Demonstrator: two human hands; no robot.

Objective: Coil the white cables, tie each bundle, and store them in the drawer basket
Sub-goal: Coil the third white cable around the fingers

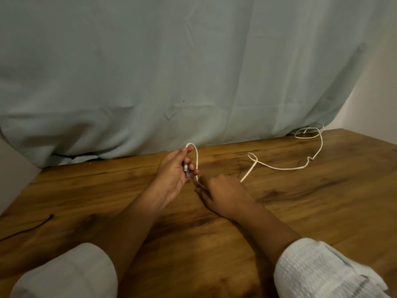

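**Step in hand: forming the first turn of the coil.** The task looks to be at an early stage. Most of the white cable [285, 168] lies uncoiled on the counter [300, 211]. It runs right from the hands, through a crossed section and a small kink, to a loose loop at the foot of the blue-grey cloth [193, 72]. No tie and no drawer basket are in view.

**Recommended procedure, judged from this layout:**
1. Anchor the plug end [186, 169] in the left grip and do not let it shift.
2. Feed slack with the right grip, matching each new turn to the first loop in size.
3. Let the cable slide through the fingers so twists run out toward the free end. The crossing and the kink are likely to snag, so straighten them before they reach the coil.

**Grip state:**
- Left grip [174, 168]: raised above the counter, with the fingers curled round the plug end. The upper fingers hold the top of one upright loop.
- Right grip [223, 196]: low at the counter, back of the hand up, closed narrowly on the cable at the foot of that loop. Its fingertips are partly hidden.

A black cord [28, 227] lies at the far left, well apart from the work.
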